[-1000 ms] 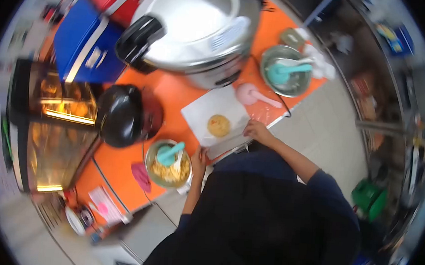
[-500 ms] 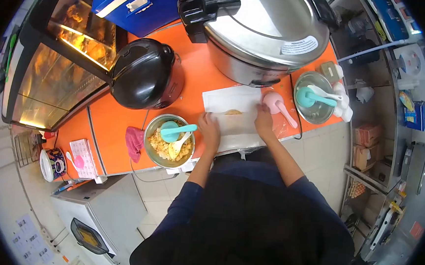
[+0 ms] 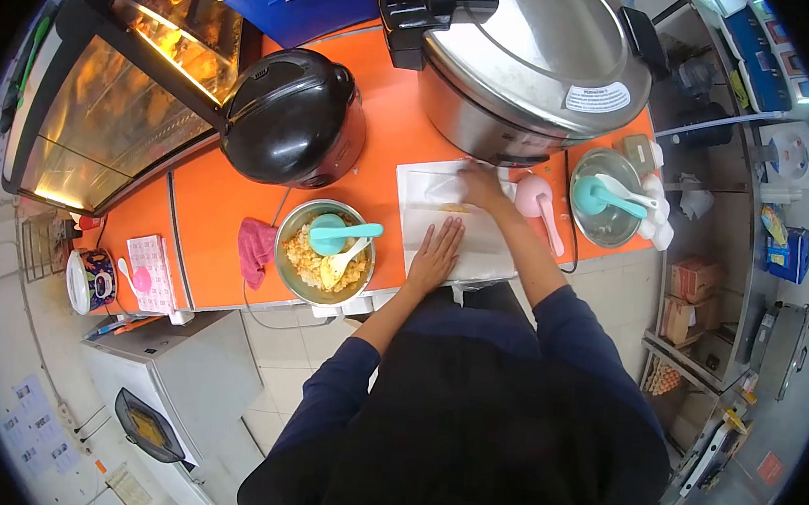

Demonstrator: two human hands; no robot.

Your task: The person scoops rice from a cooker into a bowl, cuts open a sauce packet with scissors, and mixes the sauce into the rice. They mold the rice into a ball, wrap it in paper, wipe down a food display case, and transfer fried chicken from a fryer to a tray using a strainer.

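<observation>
White wrapping paper (image 3: 485, 244) lies on the orange counter in front of me. A small golden-brown piece of food (image 3: 454, 208) shows in the paper's middle, partly covered. My left hand (image 3: 436, 253) rests flat on the near part of the paper, fingers straight and pointing at the food. Over the far part is my right hand (image 3: 484, 187), its fingers smeared by motion. To the left stands a metal bowl (image 3: 281, 267) of yellowish rice, holding a teal scoop (image 3: 329, 235) and a pale spoon (image 3: 336, 268). A pink scoop (image 3: 534, 198) lies just right of the paper.
A large steel rice cooker (image 3: 499, 109) stands behind the paper, with a black rice cooker (image 3: 292, 118) to its left. Another metal bowl (image 3: 605, 231) with a teal scoop sits at right. A red cloth (image 3: 255, 253) lies left; a lit glass display case (image 3: 114, 110) stands beyond.
My left hand has moved from the paper's left edge onto it, flattening out. My right hand has swung from the right edge leftward over the far part. The whole view has shifted slightly.
</observation>
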